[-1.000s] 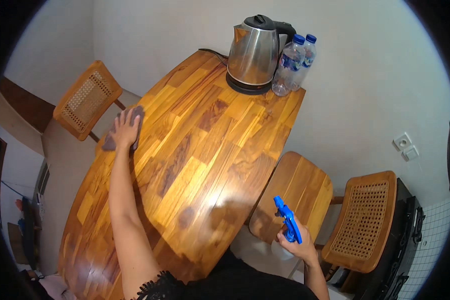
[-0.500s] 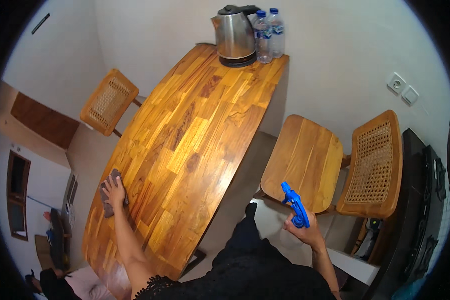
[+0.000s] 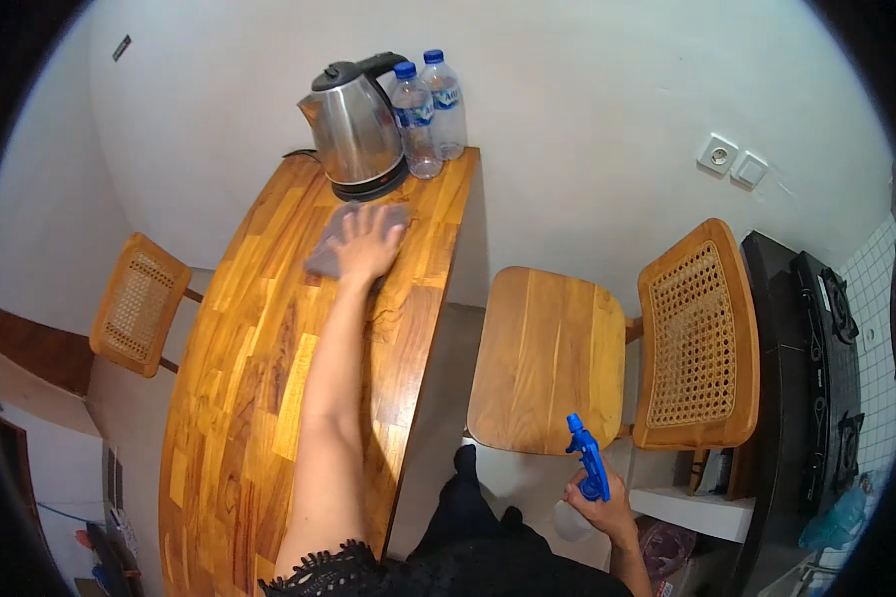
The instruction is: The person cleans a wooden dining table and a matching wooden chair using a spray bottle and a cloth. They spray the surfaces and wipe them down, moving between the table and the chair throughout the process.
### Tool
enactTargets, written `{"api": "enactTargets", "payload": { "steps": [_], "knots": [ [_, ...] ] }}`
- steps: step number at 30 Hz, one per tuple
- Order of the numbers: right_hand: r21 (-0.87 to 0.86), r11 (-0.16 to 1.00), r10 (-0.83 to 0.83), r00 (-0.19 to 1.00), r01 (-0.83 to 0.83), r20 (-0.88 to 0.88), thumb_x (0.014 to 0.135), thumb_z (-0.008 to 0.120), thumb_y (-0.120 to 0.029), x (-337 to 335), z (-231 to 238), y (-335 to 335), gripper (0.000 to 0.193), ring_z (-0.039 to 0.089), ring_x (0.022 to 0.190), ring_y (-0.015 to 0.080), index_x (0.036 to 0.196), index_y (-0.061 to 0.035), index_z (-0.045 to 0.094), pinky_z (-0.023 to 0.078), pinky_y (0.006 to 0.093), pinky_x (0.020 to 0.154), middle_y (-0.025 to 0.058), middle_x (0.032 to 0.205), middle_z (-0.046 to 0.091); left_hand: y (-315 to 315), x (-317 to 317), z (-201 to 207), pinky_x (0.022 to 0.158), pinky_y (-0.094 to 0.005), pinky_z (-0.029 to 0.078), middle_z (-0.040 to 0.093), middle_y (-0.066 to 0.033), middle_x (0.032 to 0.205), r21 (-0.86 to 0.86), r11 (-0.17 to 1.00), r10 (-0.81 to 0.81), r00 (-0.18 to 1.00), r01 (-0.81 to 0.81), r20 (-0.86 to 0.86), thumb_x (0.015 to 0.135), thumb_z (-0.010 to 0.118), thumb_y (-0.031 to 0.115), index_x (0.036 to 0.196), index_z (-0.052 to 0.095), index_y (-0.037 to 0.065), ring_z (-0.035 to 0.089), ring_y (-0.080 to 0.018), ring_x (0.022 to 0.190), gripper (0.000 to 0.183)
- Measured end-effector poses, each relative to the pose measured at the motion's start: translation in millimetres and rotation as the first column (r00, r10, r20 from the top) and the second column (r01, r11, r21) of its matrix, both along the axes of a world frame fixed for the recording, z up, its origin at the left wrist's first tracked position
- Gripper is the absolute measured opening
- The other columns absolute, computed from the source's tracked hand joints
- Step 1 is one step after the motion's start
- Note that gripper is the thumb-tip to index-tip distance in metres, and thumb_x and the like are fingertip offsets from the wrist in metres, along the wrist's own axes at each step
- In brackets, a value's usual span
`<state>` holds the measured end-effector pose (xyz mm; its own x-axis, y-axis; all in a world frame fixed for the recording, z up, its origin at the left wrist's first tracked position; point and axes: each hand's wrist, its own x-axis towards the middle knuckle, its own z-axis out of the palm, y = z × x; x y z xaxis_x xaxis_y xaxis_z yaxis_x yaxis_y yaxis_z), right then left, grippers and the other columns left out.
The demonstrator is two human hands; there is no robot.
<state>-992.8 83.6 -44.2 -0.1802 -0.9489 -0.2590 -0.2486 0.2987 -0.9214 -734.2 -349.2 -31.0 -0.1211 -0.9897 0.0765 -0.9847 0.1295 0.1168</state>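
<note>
My left hand [image 3: 370, 245] lies flat with its fingers spread on a grey cloth [image 3: 322, 259], pressing it to the wooden table [image 3: 259, 338]. The cloth sits near the table's far end, just in front of a steel electric kettle [image 3: 360, 129]. Beside the kettle stand two clear plastic bottles with blue caps [image 3: 417, 131]. Low on the right, my right hand [image 3: 605, 509] is closed round the neck of a spray bottle with a blue trigger head [image 3: 589, 463]. Its pale body hangs below the fingers, partly hidden by them.
A wooden chair [image 3: 543, 358] with a woven cane back stands right of the table. Another cane-backed chair [image 3: 139, 306] is at the left. A black gas stove [image 3: 828, 368] runs along the right side. The wall behind carries a socket [image 3: 718, 154].
My left hand has moved the cloth from the table's near left edge to its far end by the kettle. The view has shifted; the right hand still grips the spray bottle.
</note>
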Motion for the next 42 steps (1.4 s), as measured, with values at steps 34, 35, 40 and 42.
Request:
{"api": "enactTargets", "payload": {
  "steps": [34,35,40,42],
  "knots": [
    [-0.209,0.924,0.316,0.947,-0.321,-0.057,0.074,0.065,-0.011,30.4,33.1,124.8,0.061,0.06,0.062,0.0151,0.13,-0.0044,0.042,0.047,0.0273,0.062,0.0083,0.07,0.061,276.4,-6.2,-19.4,0.103,-0.0654,0.016,0.013,-0.0024,0.151,-0.092,0.983,-0.137,0.967,0.16,0.215,0.092,0.029,0.053,0.143,0.02,0.029,0.013,-0.0307,0.138,0.056],
    [-0.18,0.932,0.311,0.949,-0.316,-0.054,0.074,0.065,-0.011,29.9,29.0,132.3,0.063,0.06,0.062,0.0155,0.132,-0.0057,0.041,0.046,0.0272,0.063,0.0097,0.07,0.061,285.2,-15.9,-18.0,0.103,-0.0646,0.016,0.012,-0.0019,0.151,-0.099,0.972,-0.17,0.931,0.212,0.323,0.092,0.029,0.054,0.143,0.019,0.03,0.013,-0.0301,0.138,0.057],
    [-0.174,0.955,0.234,0.971,-0.238,-0.042,0.075,0.067,-0.014,40.6,19.0,150.3,0.06,0.058,0.06,0.0141,0.129,-0.0022,0.043,0.046,0.0276,0.06,0.0067,0.067,0.059,281.9,31.0,-7.2,0.104,-0.0597,0.023,0.013,-0.0001,0.151,-0.032,0.988,-0.146,0.975,0.154,0.169,0.089,0.032,0.06,0.143,0.018,0.031,0.015,-0.0278,0.138,0.063],
    [-0.176,0.951,0.246,0.968,-0.252,-0.055,0.075,0.067,-0.014,51.3,19.0,150.5,0.06,0.058,0.059,0.0132,0.129,-0.0015,0.043,0.046,0.0274,0.06,0.0061,0.066,0.059,281.2,93.8,-7.4,0.104,-0.0557,0.024,0.017,-0.0008,0.15,-0.026,0.999,-0.016,0.994,0.019,0.111,0.087,0.033,0.062,0.143,0.021,0.03,0.018,-0.0292,0.137,0.065]
  ]
}}
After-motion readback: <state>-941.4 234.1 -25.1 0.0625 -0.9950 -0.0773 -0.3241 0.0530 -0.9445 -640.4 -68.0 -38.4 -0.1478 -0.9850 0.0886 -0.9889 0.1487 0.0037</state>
